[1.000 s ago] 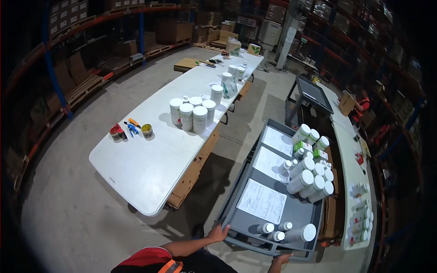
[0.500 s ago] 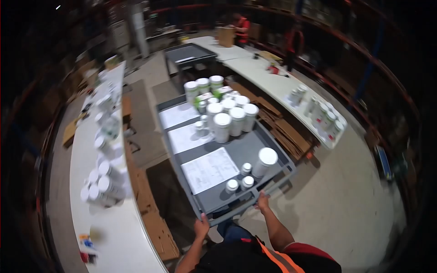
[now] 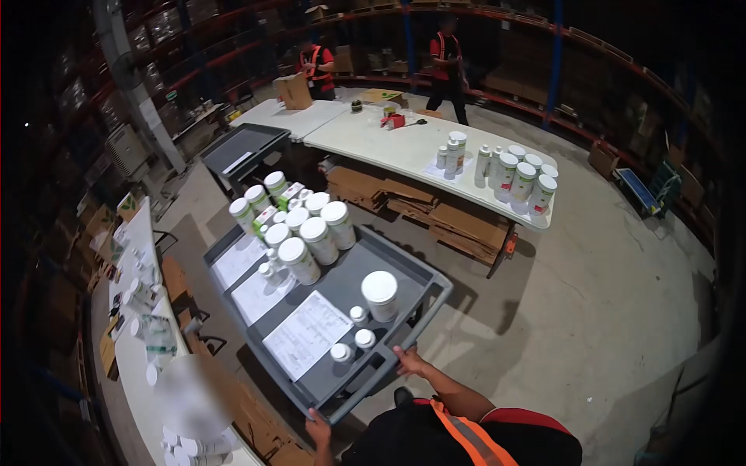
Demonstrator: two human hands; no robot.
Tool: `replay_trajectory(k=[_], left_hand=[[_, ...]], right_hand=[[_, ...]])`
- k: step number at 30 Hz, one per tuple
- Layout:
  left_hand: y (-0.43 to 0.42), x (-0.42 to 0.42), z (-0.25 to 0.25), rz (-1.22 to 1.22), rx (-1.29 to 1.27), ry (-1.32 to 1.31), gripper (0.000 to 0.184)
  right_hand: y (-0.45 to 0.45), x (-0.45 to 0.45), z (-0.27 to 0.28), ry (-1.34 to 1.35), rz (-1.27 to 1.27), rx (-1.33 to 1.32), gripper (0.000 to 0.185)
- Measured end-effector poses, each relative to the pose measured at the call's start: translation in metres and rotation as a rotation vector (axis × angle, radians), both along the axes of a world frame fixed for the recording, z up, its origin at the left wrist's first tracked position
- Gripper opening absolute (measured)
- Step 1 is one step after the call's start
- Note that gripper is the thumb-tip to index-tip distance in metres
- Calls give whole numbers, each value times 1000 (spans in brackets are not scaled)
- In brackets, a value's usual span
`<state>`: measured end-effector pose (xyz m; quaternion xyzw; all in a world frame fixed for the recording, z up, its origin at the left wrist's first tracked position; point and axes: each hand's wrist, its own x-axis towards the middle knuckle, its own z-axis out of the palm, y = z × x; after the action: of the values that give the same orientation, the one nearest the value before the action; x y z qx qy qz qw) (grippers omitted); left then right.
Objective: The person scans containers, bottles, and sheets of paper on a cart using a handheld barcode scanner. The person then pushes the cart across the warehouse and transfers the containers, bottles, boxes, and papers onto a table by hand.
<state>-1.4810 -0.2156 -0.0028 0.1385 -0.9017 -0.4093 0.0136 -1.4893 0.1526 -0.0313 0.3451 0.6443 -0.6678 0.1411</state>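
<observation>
A grey cart [image 3: 357,252] stands before me, its near end between my hands. My left hand [image 3: 318,428] grips the near left corner of its rim. Fingers of my right hand [image 3: 410,362] are wrapped over the cart's handle edge. Near that end stand a large white-lidded tub [image 3: 379,296] and three small bottles, one of them a small bottle [image 3: 340,352] by the handle. Printed sheets [image 3: 308,334] lie along the cart's left side. Farther up, several white tubs [image 3: 299,260] are grouped beside green and white boxes [image 3: 289,193].
A white table [image 3: 373,140] at the back holds tubs [image 3: 523,182], a red tape dispenser [image 3: 394,121] and a carton [image 3: 294,91]. Two people in vests are behind it. Another white table [image 3: 140,357] runs along the left. A second grey cart [image 3: 247,144] stands beyond mine.
My view has swung right, and the cart has turned with both hands still on it. The left table has shifted to the view's edge, and the back table shows more fully.
</observation>
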Motion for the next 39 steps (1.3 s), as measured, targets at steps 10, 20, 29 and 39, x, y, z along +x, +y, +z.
replay_trajectory(k=[10, 20, 29, 39], left_hand=[[19, -46, -74, 95, -172, 164, 58], [65, -171, -70, 495, -276, 518, 37], [392, -334, 117, -48, 551, 808, 35], [614, -412, -16, -455, 323, 120, 63]], right_hand=[[143, 44, -143, -147, 60, -233, 43], [220, 233, -317, -612, -37, 83, 41], [393, 112, -274, -450, -445, -2, 36], [542, -79, -183, -110, -673, 62, 26]])
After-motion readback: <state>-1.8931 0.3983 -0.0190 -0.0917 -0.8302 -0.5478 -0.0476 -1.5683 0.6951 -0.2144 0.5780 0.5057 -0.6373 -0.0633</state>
